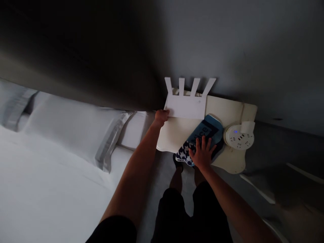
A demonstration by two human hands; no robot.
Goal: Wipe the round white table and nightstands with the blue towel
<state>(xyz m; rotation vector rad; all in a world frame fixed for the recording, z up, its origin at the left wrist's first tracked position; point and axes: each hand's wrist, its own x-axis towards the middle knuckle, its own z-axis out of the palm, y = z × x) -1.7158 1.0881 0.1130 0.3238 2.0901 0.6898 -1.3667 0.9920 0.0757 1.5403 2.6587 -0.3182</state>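
A white router (186,107) with several flat upright antennas lies at the back left of a small cream table (174,133). My left hand (162,116) is closed on the router's left edge, the thumb showing on top and the other fingers largely hidden. With fingers spread, my right hand (202,153) lies flat on a blue item (211,126) that has dark lettering and a houndstooth pattern at one end. Its exact kind cannot be made out. The blue item lies slantwise in front of the router and reaches the table's front edge.
Right of the blue item stands a round white power strip (240,137) with a lit blue light and a white plug-in block (247,127). A bed with a grey-edged pillow (73,125) is on the left. Behind the table rises a grey wall (240,50).
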